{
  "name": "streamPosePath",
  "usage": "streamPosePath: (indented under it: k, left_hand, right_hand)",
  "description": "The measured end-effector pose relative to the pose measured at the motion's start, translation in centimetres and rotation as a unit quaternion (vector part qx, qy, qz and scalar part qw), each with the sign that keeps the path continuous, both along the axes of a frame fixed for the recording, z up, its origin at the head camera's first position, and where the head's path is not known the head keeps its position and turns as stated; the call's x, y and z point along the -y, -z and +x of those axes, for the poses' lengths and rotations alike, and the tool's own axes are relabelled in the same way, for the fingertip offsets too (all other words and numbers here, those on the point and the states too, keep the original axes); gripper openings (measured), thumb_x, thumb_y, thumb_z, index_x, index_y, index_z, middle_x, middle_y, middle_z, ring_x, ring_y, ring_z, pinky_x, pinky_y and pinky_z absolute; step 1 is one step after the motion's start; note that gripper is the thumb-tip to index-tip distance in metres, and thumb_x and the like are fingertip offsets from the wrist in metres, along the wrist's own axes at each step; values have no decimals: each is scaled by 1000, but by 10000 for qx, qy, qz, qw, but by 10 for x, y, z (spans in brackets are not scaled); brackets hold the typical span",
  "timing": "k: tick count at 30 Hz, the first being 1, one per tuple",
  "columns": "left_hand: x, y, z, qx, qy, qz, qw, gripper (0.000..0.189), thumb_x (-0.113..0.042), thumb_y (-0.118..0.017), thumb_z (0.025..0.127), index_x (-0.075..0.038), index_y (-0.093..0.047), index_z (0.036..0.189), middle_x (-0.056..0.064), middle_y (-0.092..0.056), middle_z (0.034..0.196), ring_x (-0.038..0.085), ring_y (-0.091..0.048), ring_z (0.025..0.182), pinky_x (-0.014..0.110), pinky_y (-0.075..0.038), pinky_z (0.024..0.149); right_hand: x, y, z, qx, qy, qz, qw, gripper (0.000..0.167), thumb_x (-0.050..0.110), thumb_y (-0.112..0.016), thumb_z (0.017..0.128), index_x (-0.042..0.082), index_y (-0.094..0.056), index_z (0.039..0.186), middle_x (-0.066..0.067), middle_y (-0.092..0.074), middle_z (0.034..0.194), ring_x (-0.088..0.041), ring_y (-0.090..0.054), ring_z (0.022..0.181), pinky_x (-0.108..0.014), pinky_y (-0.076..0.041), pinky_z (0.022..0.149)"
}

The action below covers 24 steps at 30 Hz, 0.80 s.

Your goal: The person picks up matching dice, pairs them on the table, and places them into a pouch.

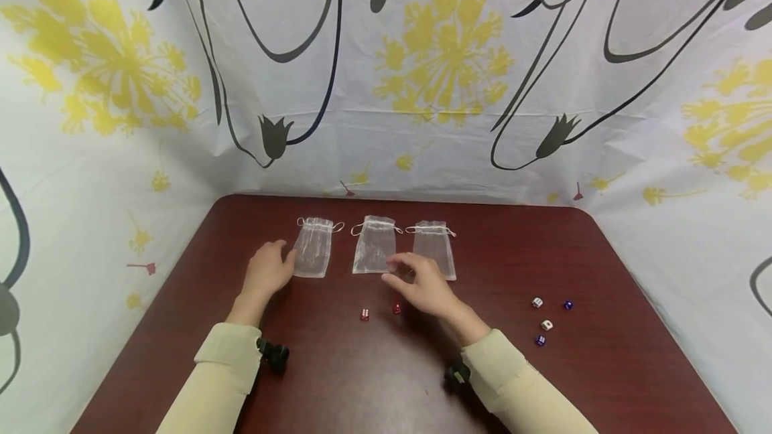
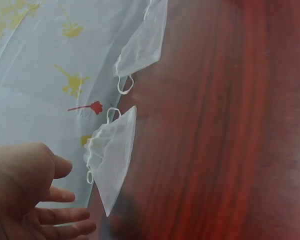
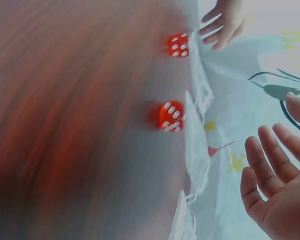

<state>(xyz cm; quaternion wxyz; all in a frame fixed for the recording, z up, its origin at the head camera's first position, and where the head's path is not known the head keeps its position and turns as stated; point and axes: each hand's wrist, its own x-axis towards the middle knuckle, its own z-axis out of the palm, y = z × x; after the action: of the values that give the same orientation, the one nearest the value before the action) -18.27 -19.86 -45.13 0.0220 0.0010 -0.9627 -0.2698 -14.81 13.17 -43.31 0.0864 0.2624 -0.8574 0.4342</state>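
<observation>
Three sheer white drawstring bags lie in a row toward the table's far edge: a left bag (image 1: 313, 250), a middle bag (image 1: 374, 246) and a right bag (image 1: 435, 246). My left hand (image 1: 268, 270) is beside the left bag, its fingers relaxed and holding nothing; in the left wrist view this hand (image 2: 35, 195) shows loosely spread fingers. My right hand (image 1: 425, 283) hovers by the right bag and partly covers it. The right wrist view shows that hand (image 3: 280, 185) with nothing in its fingers. Two red dice, one (image 1: 364, 315) and another (image 1: 397, 309), lie in front of the bags.
On the table's right side lie two white dice (image 1: 537, 302) and two blue dice (image 1: 568, 305). The dark red wooden table (image 1: 338, 380) meets a white patterned cloth (image 1: 362, 119) at its back and sides.
</observation>
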Motion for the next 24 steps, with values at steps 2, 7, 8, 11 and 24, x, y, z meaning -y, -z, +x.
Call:
streamPosePath:
  k: [2, 7, 8, 11, 24]
  left_hand:
    - [0, 0, -5, 127, -103, -22, 9999, 53, -29, -49, 105, 12, -50, 139, 35, -54, 134, 52, -51, 124, 63, -43, 103]
    - [-1, 4, -14, 305, -373, -2, 9988, 52, -31, -52, 104, 12, -54, 134, 34, -58, 130, 51, -56, 117, 62, -47, 98]
    - [-1, 5, -16, 293, -424, -16, 9987, 52, -31, -54, 103, 12, -56, 132, 33, -59, 128, 51, -58, 115, 61, -48, 96]
    - [-3, 8, -18, 240, -546, -59, 9982, 49, -29, -61, 100, 12, -60, 127, 33, -62, 123, 50, -61, 109, 60, -51, 91]
    - [-6, 11, -25, 366, -802, -183, 9959, 23, -24, -72, 92, -2, -75, 87, 15, -73, 86, 34, -67, 78, 51, -54, 68]
  right_hand:
    - [6, -2, -1, 196, 100, -257, 9994, 25, 14, -79, 89, 5, -73, 111, 1, -70, 88, -12, -64, 78, -30, -57, 71]
    - [18, -5, -2, 591, 253, -858, 9942, 24, 12, -76, 91, 2, -71, 112, -2, -70, 87, -13, -64, 77, -27, -55, 71]
    - [20, -5, -3, 628, 277, -904, 9935, 23, 12, -76, 91, 2, -72, 112, -3, -70, 87, -13, -64, 77, -26, -55, 71]
    - [24, -3, -3, 712, 358, -973, 9921, 21, 10, -76, 91, 3, -72, 110, -2, -70, 87, -12, -64, 76, -24, -54, 70]
    - [29, 2, -3, 592, 575, -1076, 9908, 21, 12, -75, 92, -1, -73, 109, -2, -70, 84, -13, -62, 74, -23, -51, 67]
